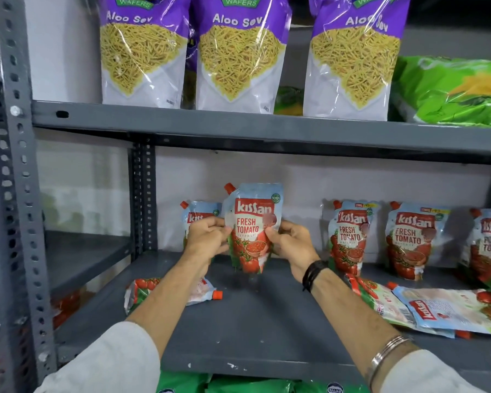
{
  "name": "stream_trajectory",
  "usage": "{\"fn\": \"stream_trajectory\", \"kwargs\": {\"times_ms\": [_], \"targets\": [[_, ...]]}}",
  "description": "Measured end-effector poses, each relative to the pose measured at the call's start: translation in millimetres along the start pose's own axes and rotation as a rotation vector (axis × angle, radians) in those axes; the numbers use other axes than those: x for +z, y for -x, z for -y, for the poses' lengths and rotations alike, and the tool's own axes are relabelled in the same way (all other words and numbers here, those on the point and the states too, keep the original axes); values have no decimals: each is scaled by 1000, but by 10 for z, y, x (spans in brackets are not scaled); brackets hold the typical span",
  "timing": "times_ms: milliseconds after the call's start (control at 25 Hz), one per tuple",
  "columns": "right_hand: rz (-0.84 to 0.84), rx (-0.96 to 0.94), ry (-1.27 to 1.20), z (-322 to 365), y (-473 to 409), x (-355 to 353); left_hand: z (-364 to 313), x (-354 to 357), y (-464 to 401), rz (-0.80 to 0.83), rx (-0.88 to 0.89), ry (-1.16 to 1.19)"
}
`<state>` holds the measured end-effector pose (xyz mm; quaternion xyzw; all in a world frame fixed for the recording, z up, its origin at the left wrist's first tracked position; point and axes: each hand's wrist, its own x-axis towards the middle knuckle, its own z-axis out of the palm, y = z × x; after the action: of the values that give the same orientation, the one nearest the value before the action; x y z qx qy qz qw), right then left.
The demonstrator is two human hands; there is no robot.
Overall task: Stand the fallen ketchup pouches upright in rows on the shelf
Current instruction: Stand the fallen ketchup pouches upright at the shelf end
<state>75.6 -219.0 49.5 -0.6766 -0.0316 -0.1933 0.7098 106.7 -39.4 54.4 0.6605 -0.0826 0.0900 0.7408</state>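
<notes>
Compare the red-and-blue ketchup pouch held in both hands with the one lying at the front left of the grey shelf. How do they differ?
The held red-and-blue ketchup pouch is upright, and the left hand and right hand grip its sides; the fallen ketchup pouch at the front left lies flat, untouched. The held pouch's printed front faces the camera and its red cap points up; the fallen pouch's cap points right, with a forearm partly hiding it. Both have tomato artwork and red caps.

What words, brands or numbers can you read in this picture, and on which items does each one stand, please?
"WAFERS" and "Aloo Sev": on the purple snack bags on the upper shelf; the brand above is cut off.
"Kissan", "FRESH TOMATO", "100%": on the ketchup pouch held in both hands.
"Kissan FRESH TOMATO": on the standing pouches to the right.
"Kissan": on the fallen pouch at right.
Price stickers, small print and the logo at the bottom edge: too small or blurred.
</notes>
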Motion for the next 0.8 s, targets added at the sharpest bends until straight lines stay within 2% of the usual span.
{"fn": "stream_trajectory", "kwargs": {"times_ms": [160,440,800], "targets": [[-57,28,17,-146,-34,-63,82,60,-32,-15,7,-67],[-66,114,54,-447,-2,-158,388,97,-71,-50,-88,-128],[-59,170,104,-669,70,-197,639,64,-45,8,-101,-181]]}}
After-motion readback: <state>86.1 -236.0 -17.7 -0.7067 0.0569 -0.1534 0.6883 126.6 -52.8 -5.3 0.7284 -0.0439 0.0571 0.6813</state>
